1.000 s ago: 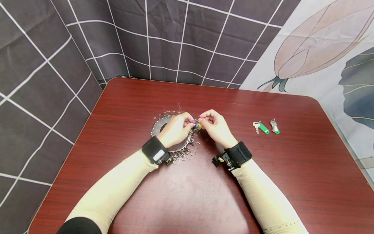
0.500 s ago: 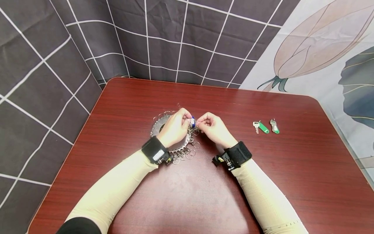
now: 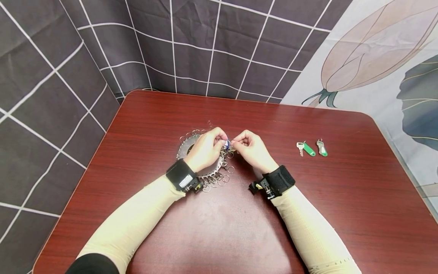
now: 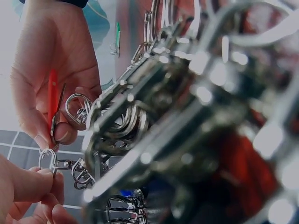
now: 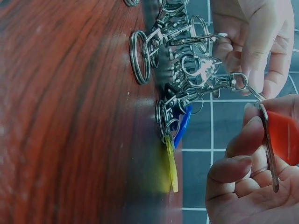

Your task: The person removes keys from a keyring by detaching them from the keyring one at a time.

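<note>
A round metal plate (image 3: 186, 146) ringed with clasps and split rings lies partly under my left hand (image 3: 206, 151). My left thumb and fingers pinch a split ring (image 4: 46, 161) that hangs from one clasp. Close beside it, my right hand (image 3: 256, 151) pinches a key (image 5: 269, 156) together with a red key tag (image 5: 284, 140). The key's head is right at the split ring; whether it is threaded on cannot be told. A blue tag (image 5: 183, 126) and a yellow tag (image 5: 171, 163) hang from neighbouring rings.
Two keys with green tags, one tag (image 3: 309, 149) to the left and another (image 3: 322, 148) beside it, lie right of my right hand. All of this is on a red-brown wooden table (image 3: 236, 228). A dark checked cloth (image 3: 191, 45) hangs behind it.
Both hands have made only small shifts near the rings. My right fingers moved slightly left, then back a little right. The yellow tag seen earlier between the hands is now mostly hidden in the head view.
</note>
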A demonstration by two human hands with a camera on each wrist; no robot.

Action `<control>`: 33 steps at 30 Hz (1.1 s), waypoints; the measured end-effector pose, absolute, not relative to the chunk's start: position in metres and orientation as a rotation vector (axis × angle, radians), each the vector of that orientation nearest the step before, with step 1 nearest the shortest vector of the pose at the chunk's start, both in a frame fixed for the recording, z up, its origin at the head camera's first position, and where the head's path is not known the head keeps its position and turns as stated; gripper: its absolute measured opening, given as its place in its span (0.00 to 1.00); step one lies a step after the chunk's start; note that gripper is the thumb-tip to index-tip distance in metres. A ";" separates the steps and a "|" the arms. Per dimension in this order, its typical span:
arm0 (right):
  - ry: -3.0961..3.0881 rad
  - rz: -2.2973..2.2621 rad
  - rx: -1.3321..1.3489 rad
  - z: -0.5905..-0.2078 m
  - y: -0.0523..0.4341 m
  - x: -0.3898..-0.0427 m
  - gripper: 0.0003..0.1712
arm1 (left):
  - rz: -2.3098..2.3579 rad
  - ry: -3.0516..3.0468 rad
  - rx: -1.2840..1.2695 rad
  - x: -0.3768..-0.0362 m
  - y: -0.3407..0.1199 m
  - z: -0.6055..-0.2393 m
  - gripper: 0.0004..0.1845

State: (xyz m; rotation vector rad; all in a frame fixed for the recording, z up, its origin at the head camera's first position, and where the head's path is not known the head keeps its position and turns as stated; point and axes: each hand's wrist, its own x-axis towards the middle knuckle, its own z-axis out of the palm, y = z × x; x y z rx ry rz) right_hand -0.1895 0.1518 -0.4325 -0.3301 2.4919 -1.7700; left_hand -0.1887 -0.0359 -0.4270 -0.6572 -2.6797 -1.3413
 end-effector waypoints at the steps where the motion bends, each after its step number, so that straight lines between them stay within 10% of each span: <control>1: 2.487 -1.778 -0.324 -0.433 0.152 -0.190 0.09 | -1.344 -2.680 -0.656 -0.189 -0.036 -0.427 0.03; 33: 2.463 -1.750 -0.284 -0.429 0.189 -0.195 0.15 | -1.218 -2.749 -0.725 -0.191 -0.040 -0.423 0.10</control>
